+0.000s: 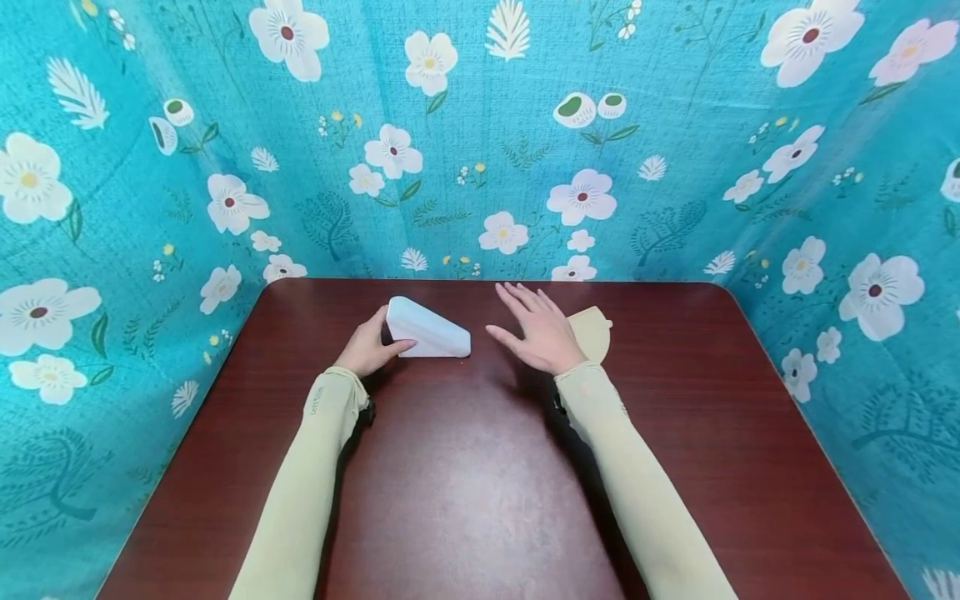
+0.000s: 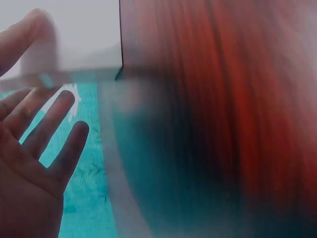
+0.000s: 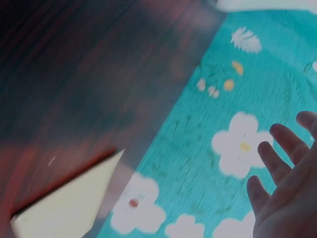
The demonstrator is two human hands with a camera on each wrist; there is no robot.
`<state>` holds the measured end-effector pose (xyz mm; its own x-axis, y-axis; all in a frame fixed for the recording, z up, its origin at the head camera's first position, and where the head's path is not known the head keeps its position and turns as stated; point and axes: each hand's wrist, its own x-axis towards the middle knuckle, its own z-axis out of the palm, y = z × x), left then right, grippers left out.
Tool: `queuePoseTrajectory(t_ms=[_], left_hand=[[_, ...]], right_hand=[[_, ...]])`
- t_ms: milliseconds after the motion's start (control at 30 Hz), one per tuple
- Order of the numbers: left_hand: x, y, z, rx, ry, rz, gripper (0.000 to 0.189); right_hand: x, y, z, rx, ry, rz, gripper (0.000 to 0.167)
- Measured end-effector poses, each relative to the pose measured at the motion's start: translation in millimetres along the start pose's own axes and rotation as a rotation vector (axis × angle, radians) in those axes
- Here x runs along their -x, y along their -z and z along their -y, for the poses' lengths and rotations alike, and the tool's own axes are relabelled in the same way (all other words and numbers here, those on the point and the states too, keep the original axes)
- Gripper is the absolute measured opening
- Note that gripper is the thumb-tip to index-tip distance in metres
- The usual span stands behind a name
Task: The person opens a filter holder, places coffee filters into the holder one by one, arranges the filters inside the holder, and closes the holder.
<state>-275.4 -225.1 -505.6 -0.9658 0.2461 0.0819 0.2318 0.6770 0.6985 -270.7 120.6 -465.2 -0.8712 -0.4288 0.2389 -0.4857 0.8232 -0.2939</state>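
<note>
A smooth white wedge-shaped block (image 1: 431,329) stands near the table's far edge, left of the middle; I cannot tell its kind. My left hand (image 1: 365,346) holds its taller left end, thumb on the near face and fingers round the back. In the left wrist view the thumb presses the white block (image 2: 84,34), while the lower fingers of the left hand (image 2: 34,153) are spread. Fingers extended, my right hand (image 1: 542,329) hovers over the table, holding nothing. Just right of it lies a flat cream piece (image 1: 592,332) with a small nub, partly hidden by the hand.
The dark red-brown table (image 1: 465,475) has a shiny top and rounded far corners. A turquoise flowered curtain (image 1: 465,100) hangs behind it and on both sides. Both forearms, in pale sleeves, reach across the table from the near side.
</note>
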Motion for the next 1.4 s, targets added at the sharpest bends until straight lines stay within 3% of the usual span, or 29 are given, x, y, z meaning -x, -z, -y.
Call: queuePoseTrajectory(t_ms=[167,300,533,800,1033,1400], left_hand=[[-9.4,-11.9,-10.4,0.055,-0.027,0.023,0.049],[-15.9,-23.4,-18.4,0.09,-0.04,0.051,0.05],[-25.6,-39.9,-32.7,0.072,-0.064,0.089,0.053],[-28.7,-55.0,-45.0,0.073,-0.06,0.12,0.057],[-28.6,-58.3,-46.9,0.041,-0.08,0.092,0.054],[-29.2,-56.0,-47.9,0.036,-0.068,0.099,0.052]], right_hand=[[-11.1,-4,22,-0.009,0.048,0.028,0.079],[-18.2,-6,36,-0.022,0.077,0.032,0.079],[-28.3,-5,51,-0.044,0.098,0.03,0.077],[-34.4,-4,62,-0.052,0.097,0.061,0.068],[-40.1,-7,60,-0.023,0.11,0.047,0.052],[-42.7,-14,55,-0.019,0.107,0.026,0.05]])
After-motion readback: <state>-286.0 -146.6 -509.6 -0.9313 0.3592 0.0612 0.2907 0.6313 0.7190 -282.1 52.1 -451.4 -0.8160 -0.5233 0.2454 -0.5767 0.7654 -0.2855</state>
